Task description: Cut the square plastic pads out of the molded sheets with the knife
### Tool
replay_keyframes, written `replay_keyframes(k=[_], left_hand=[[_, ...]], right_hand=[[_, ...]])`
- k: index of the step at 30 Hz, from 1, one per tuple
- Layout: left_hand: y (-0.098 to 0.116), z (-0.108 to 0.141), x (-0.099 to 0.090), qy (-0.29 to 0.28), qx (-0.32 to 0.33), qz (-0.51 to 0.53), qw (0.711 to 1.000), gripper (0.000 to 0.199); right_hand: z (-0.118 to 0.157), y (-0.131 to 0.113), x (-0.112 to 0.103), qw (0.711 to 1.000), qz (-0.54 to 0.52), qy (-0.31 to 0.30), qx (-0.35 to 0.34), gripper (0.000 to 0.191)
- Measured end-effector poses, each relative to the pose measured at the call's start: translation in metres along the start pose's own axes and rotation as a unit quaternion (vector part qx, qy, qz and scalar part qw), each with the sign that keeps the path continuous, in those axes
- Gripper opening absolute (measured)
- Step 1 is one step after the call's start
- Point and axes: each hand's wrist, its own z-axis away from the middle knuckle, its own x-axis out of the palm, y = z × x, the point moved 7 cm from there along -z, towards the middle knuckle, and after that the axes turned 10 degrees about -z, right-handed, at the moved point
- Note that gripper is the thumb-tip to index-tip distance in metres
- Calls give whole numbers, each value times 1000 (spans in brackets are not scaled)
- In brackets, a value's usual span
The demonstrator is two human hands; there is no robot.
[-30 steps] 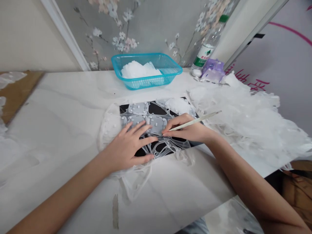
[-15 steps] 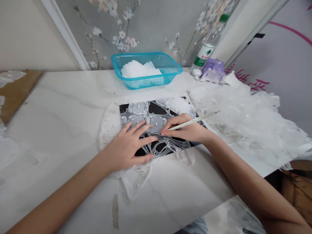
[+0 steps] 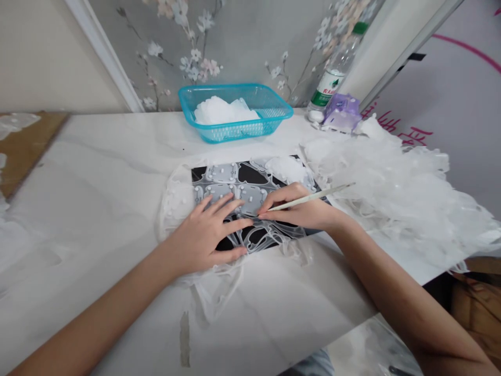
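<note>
A translucent, rubbery-looking sheet of moulded pads and thin webbing (image 3: 250,200) lies over a black mat (image 3: 250,174). My left hand (image 3: 211,230) rests flat on it with fingers spread, at its left and lower part. My right hand (image 3: 297,206) pinches a slim pale stick-like tool, shaped like a pen or brush (image 3: 313,197). Its lower end meets the sheet near the edge of a pad, hidden by my fingertips, and its other end slants up to the right. A small pile of loose white pieces (image 3: 287,169) sits on the mat's upper right.
At the back stands a blue plastic basket (image 3: 238,133) with white pieces inside. A bottle with a green cap (image 3: 329,83) and a purple packet (image 3: 342,112) are to its right. A large heap of translucent scraps (image 3: 403,193) covers the table's right side.
The back end of the pale tool has dipped slightly. Both hands stay in nearly the same place, and everything else looks unchanged.
</note>
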Motion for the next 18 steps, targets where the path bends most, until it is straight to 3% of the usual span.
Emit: replay_keyframes(k=[18], left_hand=[[0,0,0,-1,-2,1,1000,49]], right_hand=[[1,-1,-4,1000,20,-10,-1,12]])
